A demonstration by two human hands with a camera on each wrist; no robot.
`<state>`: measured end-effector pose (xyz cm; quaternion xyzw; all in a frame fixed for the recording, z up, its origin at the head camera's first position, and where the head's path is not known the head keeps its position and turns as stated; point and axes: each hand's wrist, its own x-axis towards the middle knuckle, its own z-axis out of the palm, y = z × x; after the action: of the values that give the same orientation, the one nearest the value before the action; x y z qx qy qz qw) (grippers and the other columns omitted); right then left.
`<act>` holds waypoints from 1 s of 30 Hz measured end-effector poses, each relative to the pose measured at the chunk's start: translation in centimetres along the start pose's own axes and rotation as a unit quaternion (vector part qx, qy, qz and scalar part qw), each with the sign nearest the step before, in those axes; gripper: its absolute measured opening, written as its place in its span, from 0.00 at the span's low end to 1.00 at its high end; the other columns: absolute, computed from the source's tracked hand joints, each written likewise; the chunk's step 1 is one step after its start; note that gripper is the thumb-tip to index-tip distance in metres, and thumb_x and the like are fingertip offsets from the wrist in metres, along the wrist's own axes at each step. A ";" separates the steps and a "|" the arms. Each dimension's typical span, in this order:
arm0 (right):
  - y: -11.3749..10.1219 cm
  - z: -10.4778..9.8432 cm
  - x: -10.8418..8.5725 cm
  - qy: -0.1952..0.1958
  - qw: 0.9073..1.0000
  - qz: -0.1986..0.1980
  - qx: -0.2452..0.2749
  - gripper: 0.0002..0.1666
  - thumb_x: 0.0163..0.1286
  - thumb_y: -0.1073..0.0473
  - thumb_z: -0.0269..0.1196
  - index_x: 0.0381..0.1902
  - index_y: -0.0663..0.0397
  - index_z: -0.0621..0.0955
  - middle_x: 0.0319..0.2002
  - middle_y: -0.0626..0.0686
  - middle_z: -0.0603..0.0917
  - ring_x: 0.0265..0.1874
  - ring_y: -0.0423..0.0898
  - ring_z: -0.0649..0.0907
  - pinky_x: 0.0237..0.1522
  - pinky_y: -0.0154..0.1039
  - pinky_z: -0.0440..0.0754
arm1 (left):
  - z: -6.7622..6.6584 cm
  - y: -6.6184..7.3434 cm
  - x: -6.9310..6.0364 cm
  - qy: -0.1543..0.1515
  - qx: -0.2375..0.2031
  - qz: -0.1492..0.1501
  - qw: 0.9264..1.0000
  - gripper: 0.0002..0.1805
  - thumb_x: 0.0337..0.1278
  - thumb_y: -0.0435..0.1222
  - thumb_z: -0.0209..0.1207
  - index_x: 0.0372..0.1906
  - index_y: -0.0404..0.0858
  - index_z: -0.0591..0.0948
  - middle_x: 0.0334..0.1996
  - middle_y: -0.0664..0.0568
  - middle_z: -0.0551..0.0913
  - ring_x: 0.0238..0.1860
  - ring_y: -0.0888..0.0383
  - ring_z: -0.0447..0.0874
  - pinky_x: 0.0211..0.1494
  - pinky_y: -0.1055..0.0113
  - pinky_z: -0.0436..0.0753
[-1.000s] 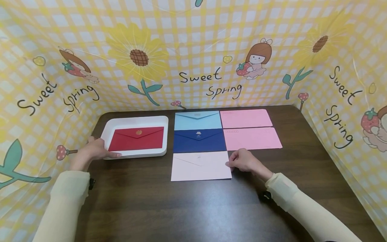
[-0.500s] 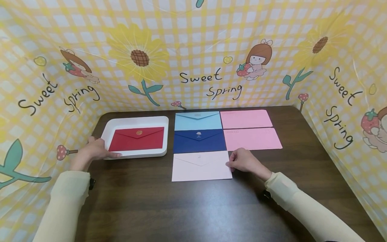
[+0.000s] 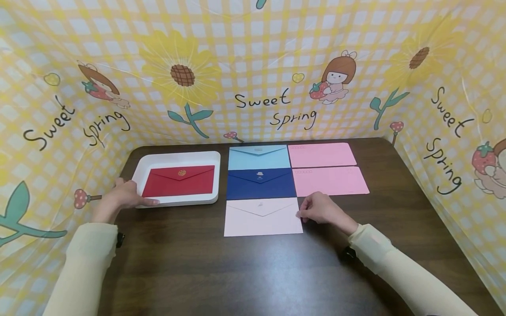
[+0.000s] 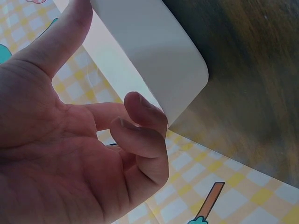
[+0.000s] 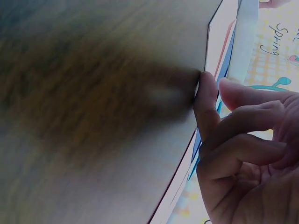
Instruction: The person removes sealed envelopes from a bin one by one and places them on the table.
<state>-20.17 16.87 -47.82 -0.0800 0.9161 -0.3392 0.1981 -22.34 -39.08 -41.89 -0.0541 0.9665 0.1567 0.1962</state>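
A white tray (image 3: 178, 201) at the left holds a red envelope (image 3: 178, 182). My left hand (image 3: 125, 193) grips the tray's near left corner, its thumb along the front rim; the left wrist view shows fingers curled beside the wall. A pale pink envelope (image 3: 262, 219) lies flat at the near end of the middle column, below a dark blue envelope (image 3: 260, 186) and a light blue one (image 3: 258, 160). At its right edge, my right hand (image 3: 320, 208) pinches it between thumb and index finger, the other fingers curled. Their contact is partly hidden.
Two bright pink envelopes (image 3: 330, 181) lie face up to the right of the blue ones. Brown wood table (image 3: 237, 272) extends toward the front. Yellow checked cloth (image 3: 257, 57) with printed flowers encloses the back and both sides.
The pale pink envelope has shifted very slightly, and its flap line shows more fully. My right hand has barely moved; the left hand and tray stay still.
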 end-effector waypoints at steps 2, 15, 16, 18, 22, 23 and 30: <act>0.0 -0.1 -0.1 0.004 1.000 -0.012 0.002 0.09 0.67 0.60 0.74 0.29 0.54 0.86 0.21 0.49 0.85 0.20 0.46 0.79 0.24 0.39 0.78 | 0.0 0.0 0.0 0.000 0.000 0.000 1.000 0.52 0.52 0.54 0.77 0.53 0.09 0.69 0.47 0.22 0.61 0.54 0.28 0.59 0.52 0.37 0.76; -1.3 1.4 -2.1 0.052 0.936 -0.270 -0.219 0.14 0.67 0.58 0.74 0.50 0.49 0.90 0.53 0.54 0.83 0.28 0.41 0.80 0.30 0.40 0.81 | -0.3 0.2 0.0 -0.003 -0.003 -0.002 1.000 0.54 0.50 0.55 0.77 0.55 0.09 0.68 0.48 0.22 0.61 0.54 0.27 0.59 0.52 0.36 0.76; -1.3 1.6 -2.2 0.045 0.931 -0.275 -0.234 0.15 0.67 0.58 0.74 0.51 0.48 0.90 0.55 0.55 0.82 0.27 0.41 0.80 0.29 0.40 0.80 | -0.2 0.2 0.0 -0.003 -0.001 -0.002 1.000 0.54 0.50 0.55 0.77 0.55 0.09 0.68 0.48 0.22 0.61 0.54 0.27 0.59 0.52 0.36 0.76; -1.4 2.0 -2.4 0.037 0.923 -0.284 -0.256 0.16 0.66 0.59 0.75 0.52 0.48 0.90 0.57 0.57 0.82 0.26 0.42 0.82 0.29 0.41 0.82 | -0.2 0.2 0.0 -0.003 0.002 -0.001 1.000 0.54 0.50 0.55 0.77 0.54 0.09 0.68 0.47 0.22 0.61 0.53 0.27 0.60 0.51 0.37 0.76; -1.3 2.3 -2.5 0.030 0.917 -0.287 -0.275 0.17 0.65 0.60 0.76 0.52 0.48 0.91 0.58 0.58 0.82 0.29 0.47 0.85 0.31 0.44 0.84 | -0.2 0.2 0.0 -0.002 0.006 0.001 1.000 0.53 0.51 0.55 0.77 0.54 0.09 0.68 0.47 0.21 0.62 0.53 0.27 0.60 0.52 0.36 0.76; -1.3 2.4 -2.5 0.029 0.917 -0.286 -0.275 0.17 0.64 0.60 0.76 0.52 0.48 0.91 0.58 0.58 0.83 0.30 0.48 0.85 0.31 0.44 0.85 | -0.2 0.1 0.0 -0.002 0.007 0.001 1.000 0.53 0.51 0.55 0.77 0.54 0.09 0.68 0.47 0.21 0.62 0.53 0.27 0.60 0.52 0.36 0.76; -1.0 2.7 -2.4 0.024 0.923 -0.279 -0.262 0.22 0.66 0.57 0.76 0.58 0.49 0.88 0.62 0.60 0.83 0.39 0.51 0.89 0.37 0.47 0.87 | -0.1 0.0 0.2 -0.004 0.005 -0.001 1.000 0.53 0.52 0.55 0.76 0.54 0.08 0.68 0.49 0.20 0.60 0.54 0.26 0.59 0.53 0.35 0.76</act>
<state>-16.81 15.22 -48.30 -0.3738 0.9172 -0.1303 0.0454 -22.50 -39.08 -41.90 -0.0536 0.9664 0.1518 0.2002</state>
